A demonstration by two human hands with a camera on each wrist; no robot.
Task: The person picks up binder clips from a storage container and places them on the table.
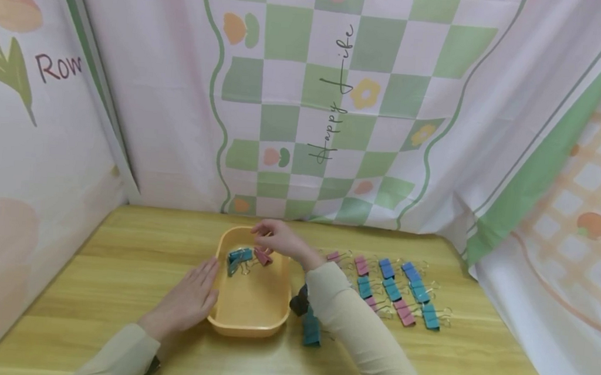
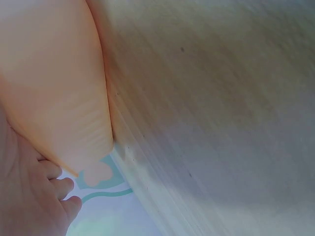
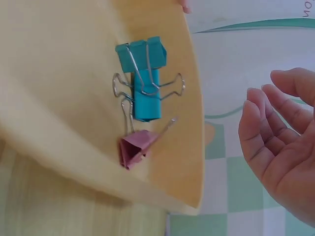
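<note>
A yellow-orange plastic tray (image 1: 251,304) stands on the table. In its far part lie two teal binder clips (image 3: 146,101), overlapping, and a pink binder clip (image 3: 135,147) beside them. My left hand (image 1: 184,299) rests against the tray's left side, fingers extended along the rim. Over the tray's far right corner is my right hand (image 1: 277,238), its fingers loosely bent. The right wrist view shows nothing between those fingers, and the hand apart from the clips.
Right of the tray, several binder clips lie in rough rows, among them a blue clip (image 1: 386,268), a pink clip (image 1: 404,313) and a teal clip (image 1: 430,317). My right sleeve (image 1: 363,328) covers part of them. A printed curtain (image 1: 284,121) hangs behind the table.
</note>
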